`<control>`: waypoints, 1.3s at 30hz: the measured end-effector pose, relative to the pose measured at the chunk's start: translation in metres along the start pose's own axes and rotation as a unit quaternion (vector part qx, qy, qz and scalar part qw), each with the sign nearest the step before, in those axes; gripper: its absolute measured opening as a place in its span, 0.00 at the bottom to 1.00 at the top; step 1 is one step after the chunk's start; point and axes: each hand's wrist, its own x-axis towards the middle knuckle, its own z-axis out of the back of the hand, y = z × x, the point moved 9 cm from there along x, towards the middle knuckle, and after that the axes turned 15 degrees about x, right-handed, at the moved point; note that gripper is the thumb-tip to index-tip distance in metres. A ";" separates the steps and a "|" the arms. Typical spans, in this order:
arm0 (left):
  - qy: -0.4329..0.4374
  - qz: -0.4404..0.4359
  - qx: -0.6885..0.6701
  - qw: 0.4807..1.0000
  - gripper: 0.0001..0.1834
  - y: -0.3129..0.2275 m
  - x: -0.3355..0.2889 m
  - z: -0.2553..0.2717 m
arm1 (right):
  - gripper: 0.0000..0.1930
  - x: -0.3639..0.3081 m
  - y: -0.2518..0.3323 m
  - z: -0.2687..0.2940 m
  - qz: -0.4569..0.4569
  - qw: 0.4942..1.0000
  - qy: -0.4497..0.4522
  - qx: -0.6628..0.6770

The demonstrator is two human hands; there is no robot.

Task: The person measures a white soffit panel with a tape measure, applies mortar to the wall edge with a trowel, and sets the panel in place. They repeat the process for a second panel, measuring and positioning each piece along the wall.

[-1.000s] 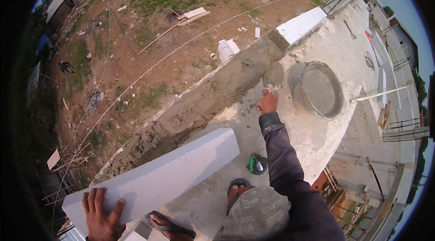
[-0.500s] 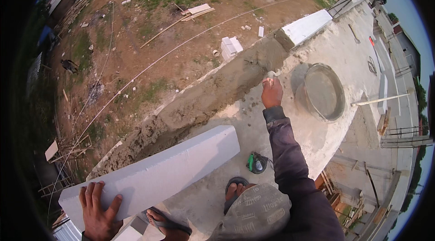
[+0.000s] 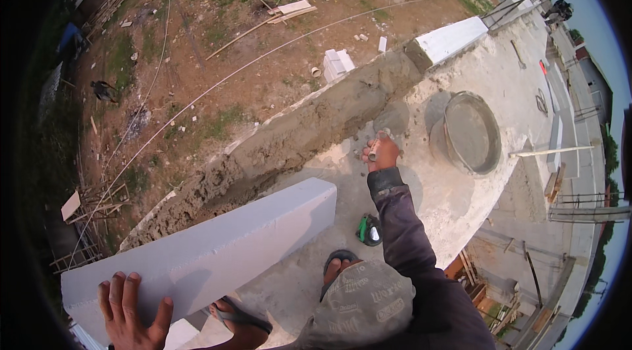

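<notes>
Beside the mortar strip [image 3: 316, 119], low at left: one long white block [image 3: 217, 231], set slantwise, its right end free. Left hand [image 3: 135, 314]: laid on the block's near left end, fingers spread, thumb apart. Right hand [image 3: 382, 150]: closed round the handle of a trowel [image 3: 396, 115], blade close to the strip.

Edges: beyond the strip, a drop to brown earth [image 3: 217, 106]; at right, the slab's other edge, with a lower level beneath. Open room: bare floor between block end and right hand, and onward below the bucket.

Surface: pale concrete floor [image 3: 447, 198], sunlit, dusted, damp-looking grey patches near the bucket. Mortar: rough and lumpy at left, smoother toward the far end.

Other items: bucket [image 3: 447, 149] of grey mix, right of the right hand; green-and-black tape measure [image 3: 369, 229], between block end and right sleeve; sandalled foot [image 3: 240, 323], close by the block; grey printed cloth [image 3: 362, 297], covering the floor's near middle; second white block [image 3: 451, 40], at the strip's far end; pale pole [image 3: 553, 151], at the right edge.
</notes>
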 end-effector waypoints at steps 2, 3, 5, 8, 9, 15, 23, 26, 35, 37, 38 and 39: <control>0.022 -0.011 0.034 0.999 0.31 0.004 -0.006 0.010 | 0.13 -0.017 -0.004 -0.015 -0.014 0.999 0.010 0.044; 0.032 -0.015 0.051 0.998 0.30 0.006 -0.008 0.013 | 0.12 -0.024 0.000 -0.024 -0.006 0.999 0.026 0.028; 0.019 -0.017 0.056 0.998 0.30 0.012 -0.011 0.025 | 0.11 -0.032 0.007 -0.037 0.002 0.999 0.049 -0.007; 0.004 -0.053 0.142 0.988 0.30 0.014 -0.014 0.041 | 0.08 -0.023 0.022 -0.053 0.071 0.979 0.083 -0.173; -0.006 -0.056 0.168 0.984 0.31 0.014 -0.016 0.046 | 0.11 -0.019 0.034 -0.049 0.140 0.946 0.049 -0.287; 0.012 -0.075 0.236 0.969 0.30 0.014 -0.028 0.046 | 0.17 -0.022 0.078 -0.038 0.378 0.766 0.094 -0.512; -0.026 -0.060 0.208 0.976 0.29 0.026 -0.028 0.034 | 0.11 0.007 0.065 0.032 0.061 0.949 0.023 -0.310; -0.024 -0.064 0.203 0.977 0.30 0.028 -0.026 0.035 | 0.12 0.001 0.029 0.036 0.019 0.977 0.001 -0.213; -0.010 -0.060 0.178 0.982 0.33 0.028 -0.020 0.043 | 0.09 -0.065 -0.017 -0.023 -0.035 0.996 0.054 -0.057; -0.033 -0.060 0.174 0.982 0.33 0.026 -0.022 0.045 | 0.10 -0.057 -0.005 -0.035 -0.011 0.986 0.072 -0.147; -0.011 -0.066 0.165 0.984 0.31 0.024 -0.023 0.040 | 0.11 -0.049 0.000 -0.038 -0.005 0.975 0.075 -0.209; 0.010 -0.069 0.158 0.985 0.28 0.024 -0.025 0.035 | 0.12 -0.043 0.006 -0.040 0.021 0.960 0.076 -0.270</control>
